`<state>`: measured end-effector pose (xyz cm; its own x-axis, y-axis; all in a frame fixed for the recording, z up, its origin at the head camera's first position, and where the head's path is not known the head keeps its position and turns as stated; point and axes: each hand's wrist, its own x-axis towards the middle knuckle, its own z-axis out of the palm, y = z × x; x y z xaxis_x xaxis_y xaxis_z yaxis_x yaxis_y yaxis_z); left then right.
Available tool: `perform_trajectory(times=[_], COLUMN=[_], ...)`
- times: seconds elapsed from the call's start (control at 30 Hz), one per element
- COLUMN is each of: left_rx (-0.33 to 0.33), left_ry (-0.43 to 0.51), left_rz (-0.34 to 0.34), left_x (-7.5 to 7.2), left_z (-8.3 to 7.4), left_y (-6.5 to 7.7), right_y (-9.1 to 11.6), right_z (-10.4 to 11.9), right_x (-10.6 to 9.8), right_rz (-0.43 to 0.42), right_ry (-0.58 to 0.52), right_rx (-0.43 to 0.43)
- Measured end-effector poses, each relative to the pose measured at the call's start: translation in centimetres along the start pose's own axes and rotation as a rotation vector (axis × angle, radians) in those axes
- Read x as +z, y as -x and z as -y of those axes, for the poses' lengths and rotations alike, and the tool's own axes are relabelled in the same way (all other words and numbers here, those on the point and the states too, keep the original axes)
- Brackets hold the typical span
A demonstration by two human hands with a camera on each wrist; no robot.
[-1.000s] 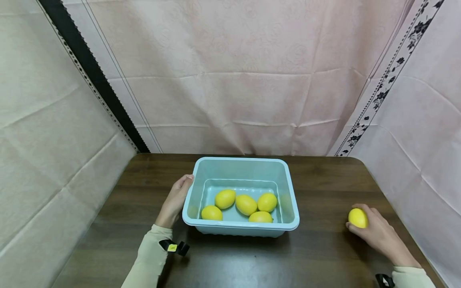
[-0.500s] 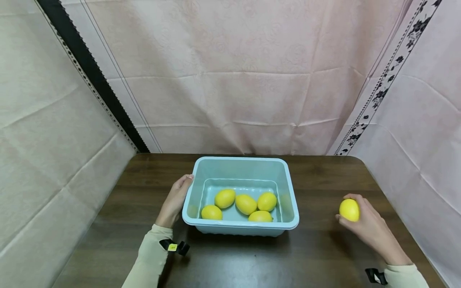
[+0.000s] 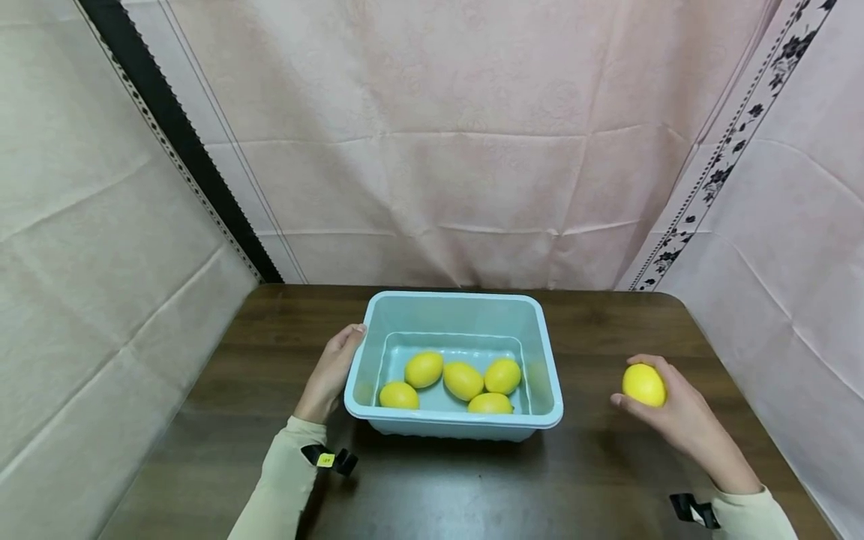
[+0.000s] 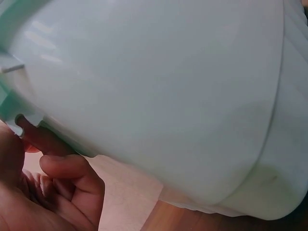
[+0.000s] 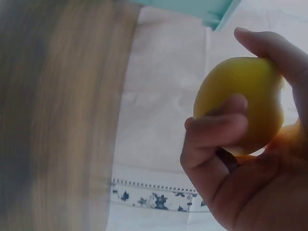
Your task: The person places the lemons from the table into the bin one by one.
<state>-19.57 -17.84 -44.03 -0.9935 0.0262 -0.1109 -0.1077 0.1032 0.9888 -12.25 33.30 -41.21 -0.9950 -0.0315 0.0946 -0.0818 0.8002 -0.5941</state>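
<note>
A light blue plastic basin (image 3: 454, 426) stands mid-table in the head view, with several yellow lemons (image 3: 463, 381) lying on its floor. My left hand (image 3: 332, 375) grips the basin's left rim; the left wrist view shows its fingers (image 4: 72, 168) curled under the rim, beside the basin's outer wall (image 4: 168, 96). Off to the right of the basin, my right hand (image 3: 682, 412) holds another lemon (image 3: 643, 385) above the table. In the right wrist view the fingers wrap one side of this lemon (image 5: 240, 96), and the thumb lies along the other.
The dark wooden table (image 3: 580, 480) has rounded far corners. Pale cloth hangs behind it (image 3: 472, 187) and along both sides, with a black band at left and a floral strip (image 3: 729, 157) at right. Each wrist wears a black strap, such as the left strap (image 3: 331, 459).
My right hand has lifted the lemon and carried it leftward and slightly away from me, closer to the basin. The left hand keeps its grip on the rim.
</note>
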Motion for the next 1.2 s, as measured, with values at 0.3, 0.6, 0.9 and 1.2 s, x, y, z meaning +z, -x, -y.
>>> perform_trajectory(times=[0.3,0.6,0.9,1.2], left_rx=[0.012,0.002,0.004,-0.007], left_ry=[-0.003,-0.014,-0.024,-0.030], left_rz=[-0.001,0.012,0.012,0.010], left_x=[0.0,-0.2,-0.2,-0.1], left_z=[-0.1,-0.1,-0.1,-0.2], left_y=[0.0,-0.1,0.0,-0.1], right_y=[0.0,-0.7,-1.2,-1.5], right_z=[1.4,4.0,6.6,8.9], right_x=[-0.3,-0.7,-0.4,0.2], right_rz=[0.057,0.113,0.052,0.038], right_ry=[-0.138,-0.193,-0.161,-0.165], right_rx=[-0.074,-0.219,-0.293,-0.346])
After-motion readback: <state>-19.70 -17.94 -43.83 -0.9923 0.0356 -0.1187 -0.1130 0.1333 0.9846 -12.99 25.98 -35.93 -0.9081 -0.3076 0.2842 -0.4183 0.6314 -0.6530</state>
